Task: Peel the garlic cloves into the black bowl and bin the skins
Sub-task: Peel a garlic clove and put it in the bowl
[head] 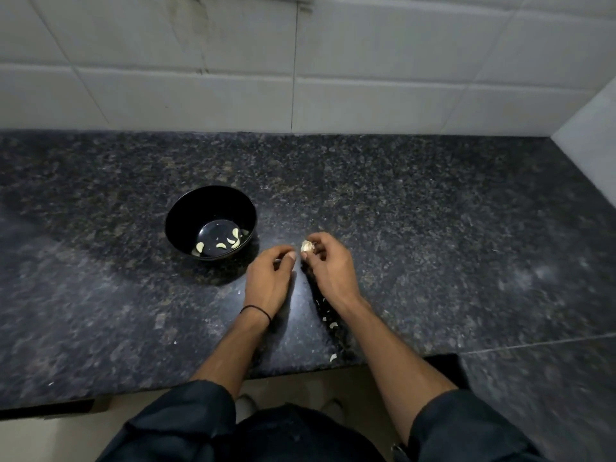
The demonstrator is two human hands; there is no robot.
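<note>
Bench (433, 228): dark polished granite, speckled grey and brown, with a straight seam at the near right. Behind it stands a tiled wall (383, 61) of large, pale, glossy rectangular tiles, which turns a corner at the far right. Black bowl (186, 215): round, deep and smooth with a glossy finish, standing upright on the bench left of centre. Several peeled cloves (200, 247), pale yellow and crescent-shaped, lie on its flat bottom. Garlic piece (307, 246): off-white, papery and lumpy, held just right of the bowl and clear of it. The right hand (328, 268) pinches it between the thumb and curled fingertips, palm turned left, forearm reaching in from the near right. The left hand (268, 278) sits just beside it with the back upward and the fingers curled under, thumb tip close to the garlic. Whether it grips anything cannot be told. A thin black band (256, 310) circles the left wrist. Small white skin flakes (332, 325) lie scattered on the bench beside the right forearm, toward the near edge. Dark sleeves (186, 418) are pushed up at both elbows.
</note>
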